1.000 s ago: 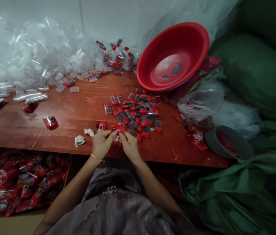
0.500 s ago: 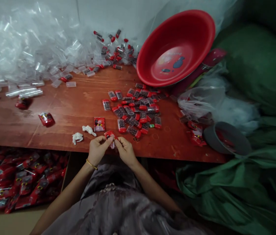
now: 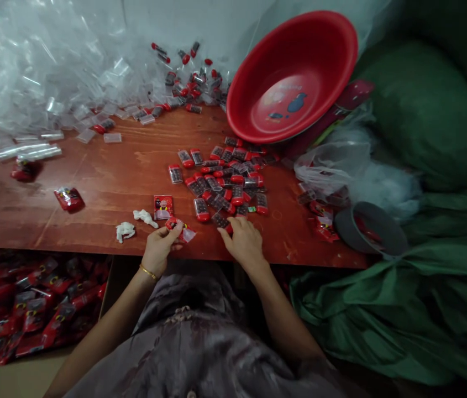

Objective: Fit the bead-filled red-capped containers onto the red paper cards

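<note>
At the near edge of the red-brown bench (image 3: 104, 182), our left hand (image 3: 158, 249) pinches a small red packet (image 3: 179, 229), light, crinkly and best held by its edge; our right hand (image 3: 245, 240) rests fingers closed on a hard little case (image 3: 221, 221) from the loose pile (image 3: 225, 179) below the tilted red basin (image 3: 295, 77).

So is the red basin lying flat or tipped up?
Tipped up: the red basin leans on the bags behind, its empty inside facing the camera, lower rim on the table.
</note>
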A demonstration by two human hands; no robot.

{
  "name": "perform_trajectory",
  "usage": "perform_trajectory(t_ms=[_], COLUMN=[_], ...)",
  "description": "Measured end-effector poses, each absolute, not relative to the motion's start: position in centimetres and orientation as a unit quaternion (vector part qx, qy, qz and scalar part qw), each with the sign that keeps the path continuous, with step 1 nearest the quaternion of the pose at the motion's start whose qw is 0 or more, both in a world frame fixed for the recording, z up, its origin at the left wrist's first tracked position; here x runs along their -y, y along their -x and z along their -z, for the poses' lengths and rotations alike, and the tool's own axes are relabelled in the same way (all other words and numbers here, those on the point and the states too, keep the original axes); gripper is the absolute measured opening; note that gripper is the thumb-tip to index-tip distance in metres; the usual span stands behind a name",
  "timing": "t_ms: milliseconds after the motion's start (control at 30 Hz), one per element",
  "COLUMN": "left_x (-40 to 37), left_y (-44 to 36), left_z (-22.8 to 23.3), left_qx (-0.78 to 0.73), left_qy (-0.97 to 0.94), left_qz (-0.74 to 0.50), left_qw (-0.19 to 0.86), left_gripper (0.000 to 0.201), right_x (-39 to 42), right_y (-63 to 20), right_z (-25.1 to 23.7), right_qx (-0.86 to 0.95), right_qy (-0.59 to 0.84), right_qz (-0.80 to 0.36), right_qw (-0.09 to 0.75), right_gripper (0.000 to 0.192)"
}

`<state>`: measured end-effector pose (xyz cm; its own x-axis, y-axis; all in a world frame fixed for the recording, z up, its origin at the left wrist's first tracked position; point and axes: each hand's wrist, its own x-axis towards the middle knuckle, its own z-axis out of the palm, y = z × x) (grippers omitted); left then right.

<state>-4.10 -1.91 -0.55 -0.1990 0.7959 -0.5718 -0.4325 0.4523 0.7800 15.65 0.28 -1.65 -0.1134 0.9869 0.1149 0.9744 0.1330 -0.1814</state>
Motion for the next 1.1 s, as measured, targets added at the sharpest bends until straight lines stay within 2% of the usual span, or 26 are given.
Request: perform_trajectory(t_ms=[100, 200, 333, 400, 500, 600, 700, 800, 900, 967, 1100], left_x=[1.8, 1.8, 1.8, 2.0, 2.2, 2.3, 2.1, 2.0, 2.1, 2.2, 2.5], left_y=[3.8, 3.9, 4.4, 4.6, 4.9, 4.9, 4.7, 4.3, 3.9, 3.7, 4.0], left_z=[0.7, 0.9, 0.8, 0.6, 0.3, 0.2, 0.1, 0.0, -0.1, -0.1, 0.1], left_qx=[-0.585, -0.578, -0.554, -0.537, -0.524, -0.52, -0.519, -0.53, -0.54, -0.541, -0.519], left_qy=[-0.154, -0.15, -0.14, -0.131, -0.115, -0.106, -0.114, -0.132, -0.159, -0.177, -0.228], left_qz=[-0.499, -0.494, -0.486, -0.483, -0.479, -0.482, -0.495, -0.515, -0.531, -0.532, -0.536], left_qw=[0.621, 0.632, 0.661, 0.679, 0.695, 0.697, 0.687, 0.66, 0.634, 0.627, 0.626], left_gripper=[0.055, 0.054, 0.052, 0.05, 0.044, 0.041, 0.046, 0.051, 0.048, 0.045, 0.04], right_x=[0.6, 0.4, -1.5, -2.2, -2.4, -1.8, -0.8, 0.6, 1.9, 2.4, 2.4], right_y=[-16.5, -17.4, -18.4, -18.5, -18.3, -18.0, -17.8, -17.3, -16.4, -15.8, -14.9], right_z=[1.9, 1.5, 0.2, -0.3, -0.1, 1.0, 1.9, 1.5, 0.2, -0.5, -0.7], right_qx=[0.735, 0.79, 0.906, 0.926, 0.918, 0.888, 0.849, 0.817, 0.786, 0.78, 0.781], right_qy=[0.663, 0.589, 0.409, 0.364, 0.376, 0.425, 0.479, 0.473, 0.424, 0.408, 0.409], right_qz=[-0.071, -0.082, -0.081, -0.097, -0.12, -0.156, -0.194, -0.253, -0.309, -0.329, -0.342], right_qw=[0.122, 0.147, 0.076, 0.042, 0.046, 0.076, 0.111, 0.213, 0.326, 0.343, 0.324], right_gripper=[0.038, 0.033, 0.048, 0.044, 0.031, 0.026, 0.025, 0.026, 0.03, 0.03, 0.031])
